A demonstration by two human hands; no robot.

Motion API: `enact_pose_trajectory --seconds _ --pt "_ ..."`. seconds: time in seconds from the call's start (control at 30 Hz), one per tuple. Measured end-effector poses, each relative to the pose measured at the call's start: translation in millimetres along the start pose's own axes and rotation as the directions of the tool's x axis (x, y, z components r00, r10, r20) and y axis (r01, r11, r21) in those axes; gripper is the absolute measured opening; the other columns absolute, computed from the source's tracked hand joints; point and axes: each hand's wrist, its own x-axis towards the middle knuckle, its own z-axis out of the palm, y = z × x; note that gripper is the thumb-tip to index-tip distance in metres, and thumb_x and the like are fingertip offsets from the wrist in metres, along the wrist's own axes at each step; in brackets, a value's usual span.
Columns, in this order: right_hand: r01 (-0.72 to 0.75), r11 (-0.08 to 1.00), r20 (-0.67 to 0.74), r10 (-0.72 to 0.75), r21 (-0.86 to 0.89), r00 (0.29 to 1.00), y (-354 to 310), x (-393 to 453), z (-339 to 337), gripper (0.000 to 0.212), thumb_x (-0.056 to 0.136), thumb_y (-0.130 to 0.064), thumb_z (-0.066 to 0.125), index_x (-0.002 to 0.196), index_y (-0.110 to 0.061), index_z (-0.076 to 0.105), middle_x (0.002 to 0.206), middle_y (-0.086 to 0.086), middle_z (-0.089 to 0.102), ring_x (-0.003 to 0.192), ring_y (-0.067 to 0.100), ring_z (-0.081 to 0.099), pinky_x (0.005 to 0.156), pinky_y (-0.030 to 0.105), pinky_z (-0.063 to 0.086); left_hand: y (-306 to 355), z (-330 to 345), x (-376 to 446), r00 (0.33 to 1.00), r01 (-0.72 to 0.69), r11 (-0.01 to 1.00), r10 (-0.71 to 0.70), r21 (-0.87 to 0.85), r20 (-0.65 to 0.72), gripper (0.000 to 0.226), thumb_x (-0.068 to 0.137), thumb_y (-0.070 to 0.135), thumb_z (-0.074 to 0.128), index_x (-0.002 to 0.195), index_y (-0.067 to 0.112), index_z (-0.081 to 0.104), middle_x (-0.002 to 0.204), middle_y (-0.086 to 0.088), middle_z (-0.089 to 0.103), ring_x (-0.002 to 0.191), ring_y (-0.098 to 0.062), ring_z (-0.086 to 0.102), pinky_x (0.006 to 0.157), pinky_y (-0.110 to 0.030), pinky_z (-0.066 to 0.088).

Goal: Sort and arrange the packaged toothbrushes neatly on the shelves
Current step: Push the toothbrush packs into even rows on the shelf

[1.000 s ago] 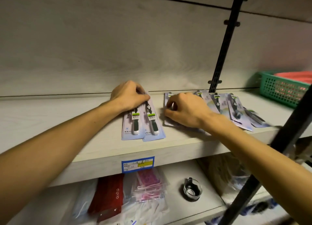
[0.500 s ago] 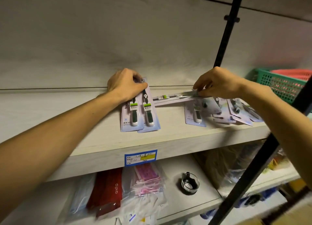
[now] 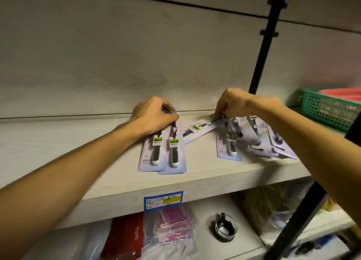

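Two overlapping toothbrush packs (image 3: pixel 164 152) lie side by side on the pale wooden shelf (image 3: pixel 58 142), handles toward me. My left hand (image 3: pixel 154 115) rests on their top ends, fingers curled over them. My right hand (image 3: pixel 234 103) pinches the top end of another toothbrush pack (image 3: pixel 197 128), which is lifted and tilted with its far end pointing left toward the pair. Under and right of that hand lies a loose, fanned pile of packs (image 3: pixel 257 142); one pack (image 3: pixel 228 146) lies straight at the pile's left edge.
A green mesh basket (image 3: pixel 328 111) with a red item stands at the shelf's far right. A black upright post (image 3: pixel 261 54) rises behind my right hand. A blue price label (image 3: pixel 163 200) marks the shelf front. Below are bagged goods (image 3: pixel 156 232) and a glass cup (image 3: pixel 224 227).
My right hand went from pressing on the pile to lifting one pack by its end, and now holds it lower and farther left. My left hand stays on the two packs.
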Motion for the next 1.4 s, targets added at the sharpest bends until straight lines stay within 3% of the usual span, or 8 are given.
enact_pose_trajectory --seconds 0.3,0.53,0.8,0.9,1.0,1.17,1.3,1.4 --pt "0.164 0.986 -0.076 -0.162 0.019 0.984 -49 19 10 0.049 0.07 0.012 0.052 0.077 -0.027 0.08 0.075 -0.01 0.073 0.08 0.01 0.069 0.065 0.018 0.05 1 -8 0 1.0 0.015 1.0 -0.015 -0.024 -0.004 0.021 0.075 0.052 0.072 0.087 0.035 0.076 0.083 0.016 0.07 0.081 -0.012 0.064 0.063 -0.024 0.041" --pt "0.308 0.926 -0.132 -0.284 0.22 0.95 -63 8 33 0.033 0.082 -0.004 0.071 0.113 -0.014 0.072 0.112 0.003 0.072 0.103 0.017 0.067 0.084 0.028 0.053 -3 -2 -6 0.996 0.03 0.994 -0.038 0.104 0.076 0.028 0.079 0.055 0.069 0.094 0.033 0.076 0.097 0.012 0.073 0.09 -0.017 0.064 0.072 -0.029 0.048" --pt "0.014 0.993 -0.114 0.0 0.116 0.993 5 -22 33 0.052 0.091 -0.046 0.064 0.132 -0.015 0.057 0.131 0.007 0.061 0.114 0.029 0.059 0.089 0.033 0.046 -2 9 -7 0.994 0.014 0.99 -0.029 0.143 0.103 0.03 0.085 0.049 0.065 0.106 0.029 0.074 0.112 0.005 0.073 0.1 -0.023 0.065 0.079 -0.032 0.051" --pt "-0.048 0.998 -0.066 0.05 0.03 0.997 17 -32 49 0.047 0.09 -0.061 0.056 0.099 -0.015 0.061 0.101 0.007 0.065 0.094 0.032 0.059 0.072 0.034 0.042 -1 13 -6 0.978 -0.019 0.995 -0.001 0.096 0.207 0.044 0.092 0.043 0.061 0.133 0.028 0.061 0.131 0.002 0.066 0.114 -0.024 0.061 0.092 -0.038 0.051" --pt "-0.026 0.997 -0.106 0.033 0.069 0.994 13 -38 57 0.044 0.094 -0.058 0.051 0.09 -0.016 0.06 0.096 0.007 0.065 0.092 0.031 0.059 0.075 0.036 0.045 2 14 -4 0.963 -0.041 0.997 0.023 0.062 0.27 0.05 0.094 0.039 0.057 0.143 0.031 0.051 0.139 0.003 0.061 0.122 -0.023 0.059 0.097 -0.037 0.049" --pt "0.029 0.988 -0.098 -0.014 0.155 0.995 -3 -40 55 0.044 0.098 -0.048 0.051 0.116 -0.01 0.065 0.114 0.012 0.068 0.104 0.032 0.062 0.092 0.045 0.05 13 16 1 0.93 -0.039 0.996 0.005 0.084 0.367 0.059 0.093 0.062 0.051 0.145 0.033 0.049 0.144 0.001 0.056 0.128 -0.025 0.054 0.105 -0.04 0.045" --pt "0.011 0.924 0.018 -0.02 0.381 1.0 -18 -32 49 0.054 0.097 -0.042 0.057 0.142 -0.013 0.051 0.141 0.007 0.056 0.126 0.026 0.053 0.108 0.037 0.041 22 17 6 0.922 -0.077 0.983 0.007 0.166 0.388 0.061 0.094 0.069 0.041 0.141 0.033 0.053 0.143 0.0 0.057 0.128 -0.029 0.052 0.104 -0.045 0.045" --pt "0.024 0.905 0.035 -0.043 0.424 0.998 -21 -23 43 0.043 0.096 -0.038 0.06 0.13 -0.013 0.062 0.129 0.006 0.064 0.117 0.024 0.058 0.106 0.04 0.044 27 23 6 0.939 -0.073 0.97 -0.012 0.232 0.345 0.054 0.095 0.068 0.041 0.134 0.036 0.059 0.137 0.0 0.06 0.125 -0.03 0.052 0.101 -0.045 0.045"
